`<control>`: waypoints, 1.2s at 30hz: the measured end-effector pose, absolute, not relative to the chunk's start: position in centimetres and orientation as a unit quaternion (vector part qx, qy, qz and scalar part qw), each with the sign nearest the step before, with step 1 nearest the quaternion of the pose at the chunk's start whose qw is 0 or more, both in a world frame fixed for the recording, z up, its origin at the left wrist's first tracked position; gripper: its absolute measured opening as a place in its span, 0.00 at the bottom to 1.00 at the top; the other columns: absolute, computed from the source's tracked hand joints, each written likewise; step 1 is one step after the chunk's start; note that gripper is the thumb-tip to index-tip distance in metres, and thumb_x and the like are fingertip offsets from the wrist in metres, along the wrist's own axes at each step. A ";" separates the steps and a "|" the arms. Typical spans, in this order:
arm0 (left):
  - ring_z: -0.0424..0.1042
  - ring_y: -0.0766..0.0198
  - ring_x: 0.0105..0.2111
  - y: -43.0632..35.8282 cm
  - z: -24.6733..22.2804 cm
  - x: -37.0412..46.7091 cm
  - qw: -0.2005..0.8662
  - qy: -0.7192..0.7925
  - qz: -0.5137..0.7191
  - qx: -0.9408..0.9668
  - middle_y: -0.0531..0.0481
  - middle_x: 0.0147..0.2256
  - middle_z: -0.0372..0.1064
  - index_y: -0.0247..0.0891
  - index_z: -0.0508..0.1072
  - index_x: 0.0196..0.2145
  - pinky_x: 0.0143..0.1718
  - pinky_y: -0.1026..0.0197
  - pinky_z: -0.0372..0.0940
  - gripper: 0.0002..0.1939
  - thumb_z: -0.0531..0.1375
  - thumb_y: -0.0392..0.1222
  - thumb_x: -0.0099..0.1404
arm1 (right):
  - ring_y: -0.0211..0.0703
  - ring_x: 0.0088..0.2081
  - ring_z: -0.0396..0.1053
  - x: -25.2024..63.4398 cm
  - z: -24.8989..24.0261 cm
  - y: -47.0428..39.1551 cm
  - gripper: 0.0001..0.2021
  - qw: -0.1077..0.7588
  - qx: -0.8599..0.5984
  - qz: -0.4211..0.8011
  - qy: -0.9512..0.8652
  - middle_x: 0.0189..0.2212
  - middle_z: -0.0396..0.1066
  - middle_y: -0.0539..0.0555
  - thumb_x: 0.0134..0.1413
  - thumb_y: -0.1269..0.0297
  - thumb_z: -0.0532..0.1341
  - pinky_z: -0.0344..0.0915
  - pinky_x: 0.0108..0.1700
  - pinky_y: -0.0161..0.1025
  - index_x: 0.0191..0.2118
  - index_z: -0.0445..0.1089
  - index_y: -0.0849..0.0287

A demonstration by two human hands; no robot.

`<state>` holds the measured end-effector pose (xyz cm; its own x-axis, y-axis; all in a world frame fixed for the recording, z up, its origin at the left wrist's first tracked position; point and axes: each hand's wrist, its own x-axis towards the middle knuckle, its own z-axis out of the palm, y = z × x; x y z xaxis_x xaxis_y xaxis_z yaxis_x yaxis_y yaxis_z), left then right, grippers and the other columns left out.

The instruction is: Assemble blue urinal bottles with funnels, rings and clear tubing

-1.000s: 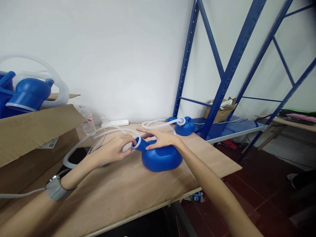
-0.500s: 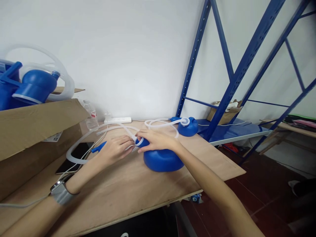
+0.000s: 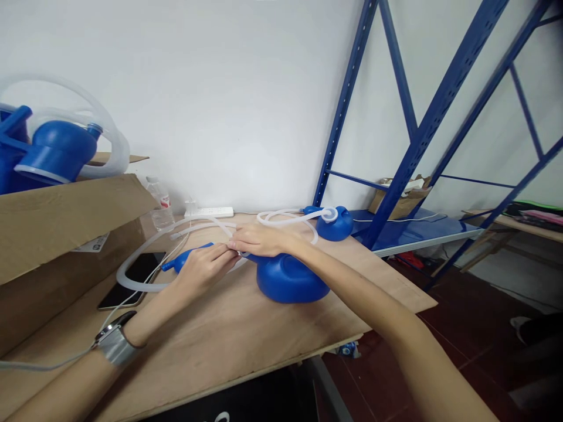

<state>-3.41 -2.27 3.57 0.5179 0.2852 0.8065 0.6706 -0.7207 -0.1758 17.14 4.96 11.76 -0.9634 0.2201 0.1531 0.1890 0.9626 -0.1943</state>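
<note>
Plywood tabletop (image 3: 264,346): pale brown, faintly stained, its far edge by the white wall (image 3: 220,105) and its front edge open towards the wearer.
Blue vessel (image 3: 292,287): squat and rounded, resting on the tabletop near the middle, its neck pointing towards the left hand and largely covered.
Right hand (image 3: 259,240): palm down across the neck, fingers stretched out and close together, the tips at the mouth; how firmly it grips cannot be told.
Left hand (image 3: 206,269): fingers bent, the tips drawn together at the mouth and meeting the right fingertips; whether they pinch anything is hidden.
Left wrist: a watch (image 3: 118,346) with a silvery strap.
Beyond the left hand: a blue piece with a spout (image 3: 187,258), partly hidden; a translucent hose (image 3: 152,287) arches around it and crosses a dark phone (image 3: 141,275), which a white cable also crosses.
Along the wall: a clear bottle (image 3: 160,208) with a red mark on its label, then a white power strip (image 3: 214,212), then a second blue vessel (image 3: 335,225) with a looped hose attached.
Left side: a cardboard box (image 3: 79,217) with its flap raised, more blue vessels (image 3: 64,146) and a thick hose rising above it.
Right side: a blue metal rack (image 3: 433,117), a carton (image 3: 396,205) on its low shelf (image 3: 404,231).
Floor: dark red tiles (image 3: 431,363), with another wooden table (image 3: 519,228) at the far right.
</note>
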 end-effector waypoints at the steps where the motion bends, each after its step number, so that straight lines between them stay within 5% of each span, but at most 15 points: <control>1: 0.79 0.61 0.33 -2.4 3.4 -3.2 0.210 -0.310 -0.410 -0.832 0.46 0.37 0.81 0.38 0.79 0.42 0.36 0.62 0.70 0.09 0.58 0.39 0.75 | 0.45 0.38 0.65 16.8 11.8 5.1 0.22 0.072 -0.098 0.075 -0.990 0.33 0.71 0.54 0.77 0.58 0.46 0.61 0.50 0.42 0.34 0.70 0.60; 11: 0.80 0.54 0.40 -3.2 2.0 -0.6 -0.196 -0.473 -0.473 -0.717 0.46 0.39 0.81 0.39 0.80 0.43 0.39 0.56 0.76 0.20 0.65 0.59 0.65 | 0.41 0.32 0.65 16.0 12.5 5.0 0.18 0.026 -0.163 0.105 -0.981 0.30 0.70 0.50 0.77 0.59 0.47 0.57 0.39 0.38 0.35 0.67 0.57; 19: 0.80 0.52 0.35 -3.1 2.2 -0.5 -0.214 -0.490 -0.547 -0.643 0.46 0.32 0.81 0.37 0.79 0.32 0.39 0.53 0.76 0.23 0.70 0.62 0.57 | 0.42 0.35 0.66 14.5 13.9 5.0 0.08 0.004 -0.168 0.240 -0.956 0.31 0.69 0.47 0.73 0.62 0.50 0.60 0.40 0.38 0.41 0.63 0.55; 25: 0.83 0.51 0.39 -3.1 2.0 -0.1 -0.384 -0.442 -0.555 -0.591 0.46 0.36 0.80 0.37 0.73 0.39 0.43 0.50 0.78 0.28 0.74 0.60 0.53 | 0.42 0.36 0.69 14.0 14.0 4.7 0.06 0.027 -0.187 0.320 -0.928 0.31 0.69 0.47 0.71 0.66 0.50 0.63 0.41 0.38 0.45 0.64 0.55; 30: 0.84 0.50 0.39 -2.9 1.5 0.0 -0.480 -0.417 -0.540 -0.552 0.47 0.36 0.81 0.39 0.69 0.43 0.45 0.48 0.79 0.32 0.76 0.59 0.50 | 0.40 0.35 0.68 13.0 12.3 5.6 0.07 0.042 -0.167 0.306 -0.936 0.35 0.68 0.49 0.67 0.73 0.52 0.64 0.44 0.38 0.38 0.63 0.56; 36: 0.83 0.50 0.39 -2.8 1.0 -0.3 -0.453 -0.415 -0.545 -0.570 0.46 0.38 0.80 0.38 0.69 0.46 0.43 0.48 0.79 0.32 0.74 0.60 0.54 | 0.40 0.35 0.64 12.3 12.1 5.9 0.12 0.035 -0.162 0.236 -0.957 0.34 0.64 0.50 0.63 0.77 0.53 0.62 0.43 0.38 0.29 0.60 0.57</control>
<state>-0.29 -2.77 1.03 0.0604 0.9673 0.2463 -0.0197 -0.2455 0.9692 12.33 5.91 12.15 -0.9452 0.3264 -0.0086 0.2929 0.8359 -0.4643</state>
